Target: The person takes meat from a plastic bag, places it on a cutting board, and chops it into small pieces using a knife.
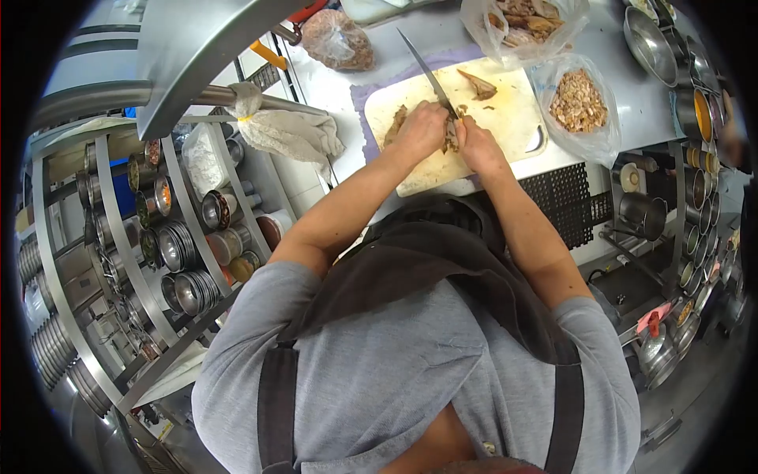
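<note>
A cream cutting board (509, 138) lies in front of me on a purple cloth (365, 118). My right hand (478, 148) is closed around the handle of a long knife (430, 73), whose blade points away and to the left across the board. Beside the blade, my left hand (425, 129) has its fingers curled over brown cooked meat, mostly hidden beneath them. Small brown bits lie between the hands. Another cooked meat piece (477, 85) rests farther up the board, and more brown meat (396, 124) lies left of my left hand.
Right of the board sits a plastic bag of chopped meat (579, 101). Behind it is a bag of larger brown pieces (527, 20). A tied bag of minced-looking food (338, 41) stands at back left. A cloth (284, 136) hangs from a rail; metal bowls (651, 46) stand right.
</note>
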{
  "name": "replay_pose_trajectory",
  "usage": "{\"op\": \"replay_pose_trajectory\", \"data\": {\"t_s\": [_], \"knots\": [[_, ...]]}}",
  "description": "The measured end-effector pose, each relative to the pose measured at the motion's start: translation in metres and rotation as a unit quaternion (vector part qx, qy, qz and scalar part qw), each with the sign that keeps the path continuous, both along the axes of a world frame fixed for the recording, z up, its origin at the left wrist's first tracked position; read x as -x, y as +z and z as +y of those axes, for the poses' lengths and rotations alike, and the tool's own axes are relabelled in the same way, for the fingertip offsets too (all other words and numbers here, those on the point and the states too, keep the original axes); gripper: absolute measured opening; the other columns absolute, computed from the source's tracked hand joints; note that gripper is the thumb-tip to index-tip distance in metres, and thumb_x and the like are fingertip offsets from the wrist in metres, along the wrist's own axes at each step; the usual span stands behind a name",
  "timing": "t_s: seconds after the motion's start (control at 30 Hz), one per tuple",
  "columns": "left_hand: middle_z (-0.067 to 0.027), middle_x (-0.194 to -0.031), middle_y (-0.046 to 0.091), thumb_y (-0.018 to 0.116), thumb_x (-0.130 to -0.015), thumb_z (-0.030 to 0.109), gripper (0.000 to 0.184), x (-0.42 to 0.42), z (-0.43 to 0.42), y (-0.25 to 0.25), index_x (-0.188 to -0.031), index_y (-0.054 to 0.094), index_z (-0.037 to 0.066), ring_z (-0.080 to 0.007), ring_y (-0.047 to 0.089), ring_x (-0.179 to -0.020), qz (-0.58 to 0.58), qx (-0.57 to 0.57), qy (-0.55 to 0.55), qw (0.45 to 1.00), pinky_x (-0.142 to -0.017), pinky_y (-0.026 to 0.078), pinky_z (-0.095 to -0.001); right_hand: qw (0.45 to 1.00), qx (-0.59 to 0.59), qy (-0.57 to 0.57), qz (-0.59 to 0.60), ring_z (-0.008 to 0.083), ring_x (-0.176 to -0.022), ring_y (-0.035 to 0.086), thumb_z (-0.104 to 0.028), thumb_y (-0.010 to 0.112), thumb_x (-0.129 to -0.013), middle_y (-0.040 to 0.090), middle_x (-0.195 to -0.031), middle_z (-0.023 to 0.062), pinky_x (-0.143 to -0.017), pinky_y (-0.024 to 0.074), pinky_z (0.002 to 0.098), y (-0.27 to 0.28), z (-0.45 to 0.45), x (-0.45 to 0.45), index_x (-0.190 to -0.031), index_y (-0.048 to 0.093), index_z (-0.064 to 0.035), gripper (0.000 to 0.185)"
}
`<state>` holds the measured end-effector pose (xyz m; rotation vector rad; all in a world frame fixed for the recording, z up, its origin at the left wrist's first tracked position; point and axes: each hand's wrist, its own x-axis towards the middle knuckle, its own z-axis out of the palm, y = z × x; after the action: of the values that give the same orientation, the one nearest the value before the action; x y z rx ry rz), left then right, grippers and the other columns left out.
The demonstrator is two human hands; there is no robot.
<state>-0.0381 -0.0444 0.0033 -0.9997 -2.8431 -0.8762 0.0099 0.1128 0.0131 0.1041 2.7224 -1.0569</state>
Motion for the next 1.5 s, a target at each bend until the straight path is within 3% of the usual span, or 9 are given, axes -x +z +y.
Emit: {"op": "replay_pose_trajectory", "data": {"t_s": [0.17, 0.43, 0.6, 0.77, 1.0, 1.1, 1.23, 1.37, 1.5], "knots": [[-0.0181, -0.087, 0.065, 0.061, -0.076, 0.002, 0.014, -0.011, -0.012, 0.023, -0.089, 0.066, -0.002, -0.0361, 0.062, -0.087, -0.031, 0.020, 0.015, 0.999, -0.080, 0.050, -0.0451, 0.999, 0.016, -0.006, -0.031, 0.0473, -0.081, 0.063, -0.035, 0.041, -0.102, 0.065, -0.082, 0.0291, -0.071, 0.0476, 0.0559, 0.022, 0.006, -0.007, -0.107, 0.056, -0.0026, 0.035], [-0.0166, -0.094, 0.067, 0.065, -0.078, 0.005, 0.019, -0.016, -0.044, 0.040, -0.096, 0.069, 0.001, -0.0336, 0.064, -0.089, -0.055, -0.092, 0.128, 0.986, -0.081, 0.052, -0.0416, 0.999, 0.044, 0.006, 0.020, 0.0492, -0.077, 0.062, -0.036, 0.041, -0.102, 0.064, -0.077, 0.0290, -0.072, 0.0463, 0.0568, 0.050, 0.011, -0.035, -0.109, 0.054, -0.0037, 0.035], [-0.0175, -0.096, 0.067, 0.063, -0.077, 0.003, 0.020, -0.018, -0.042, 0.031, -0.096, 0.069, 0.001, -0.0361, 0.063, -0.093, -0.109, -0.091, 0.141, 0.980, -0.085, 0.051, -0.0433, 0.997, -0.025, 0.011, -0.068, 0.0498, -0.079, 0.062, -0.037, 0.038, -0.103, 0.064, -0.077, 0.0303, -0.073, 0.0468, 0.0570, 0.015, 0.010, -0.040, -0.110, 0.051, -0.0033, 0.036], [-0.0166, -0.093, 0.068, 0.063, -0.080, 0.006, 0.017, -0.009, -0.026, 0.019, -0.095, 0.070, 0.000, -0.0348, 0.064, -0.090, -0.019, -0.062, 0.092, 0.994, -0.086, 0.051, -0.0428, 0.998, -0.007, 0.012, -0.059, 0.0495, -0.083, 0.063, -0.037, 0.038, -0.102, 0.064, -0.082, 0.0324, -0.076, 0.0471, 0.0565, 0.016, 0.010, -0.037, -0.116, 0.051, -0.0016, 0.040], [-0.0183, -0.095, 0.066, 0.061, -0.079, 0.005, 0.017, -0.006, 0.001, 0.023, -0.093, 0.069, -0.002, -0.0366, 0.062, -0.094, -0.048, 0.013, 0.040, 0.998, -0.086, 0.050, -0.0442, 1.000, 0.027, -0.007, -0.002, 0.0492, -0.084, 0.063, -0.038, 0.044, -0.101, 0.065, -0.083, 0.0318, -0.076, 0.0481, 0.0556, 0.036, 0.026, -0.043, -0.113, 0.056, -0.0022, 0.039], [-0.0188, -0.100, 0.065, 0.060, -0.079, 0.004, 0.020, 0.000, 0.009, 0.021, -0.097, 0.068, -0.002, -0.0371, 0.061, -0.098, -0.082, 0.016, 0.028, 0.996, -0.088, 0.050, -0.0436, 0.999, 0.004, -0.037, 0.014, 0.0479, -0.084, 0.063, -0.038, 0.046, -0.101, 0.066, -0.085, 0.0280, -0.074, 0.0487, 0.0546, 0.046, 0.050, -0.048, -0.114, 0.059, -0.0084, 0.035], [-0.0160, -0.101, 0.065, 0.057, -0.078, 0.003, 0.020, 0.020, 0.032, 0.007, -0.095, 0.069, -0.001, -0.0341, 0.059, -0.099, -0.006, 0.001, 0.002, 1.000, -0.089, 0.049, -0.0419, 0.996, -0.081, -0.022, -0.004, 0.0473, -0.081, 0.063, -0.039, 0.045, -0.101, 0.066, -0.080, 0.0271, -0.071, 0.0489, 0.0549, 0.033, 0.087, -0.044, -0.112, 0.059, -0.0076, 0.036], [-0.0152, -0.096, 0.064, 0.058, -0.079, 0.005, 0.015, 0.021, 0.051, 0.005, -0.089, 0.067, 0.001, -0.0330, 0.059, -0.095, 0.120, -0.035, -0.063, 0.990, -0.085, 0.049, -0.0417, 0.996, -0.062, -0.066, -0.001, 0.0471, -0.081, 0.063, -0.039, 0.044, -0.101, 0.065, -0.079, 0.0274, -0.073, 0.0482, 0.0559, 0.034, 0.101, -0.046, -0.111, 0.059, -0.0083, 0.036], [-0.0148, -0.100, 0.065, 0.059, -0.081, 0.011, 0.017, 0.015, 0.042, 0.008, -0.092, 0.068, 0.002, -0.0307, 0.058, -0.099, -0.004, 0.085, -0.096, 0.992, -0.087, 0.048, -0.0426, 0.996, -0.058, -0.061, 0.024, 0.0475, -0.079, 0.063, -0.039, 0.044, -0.101, 0.065, -0.077, 0.0285, -0.071, 0.0480, 0.0562, 0.037, 0.097, -0.064, -0.111, 0.059, -0.0081, 0.036]]}}
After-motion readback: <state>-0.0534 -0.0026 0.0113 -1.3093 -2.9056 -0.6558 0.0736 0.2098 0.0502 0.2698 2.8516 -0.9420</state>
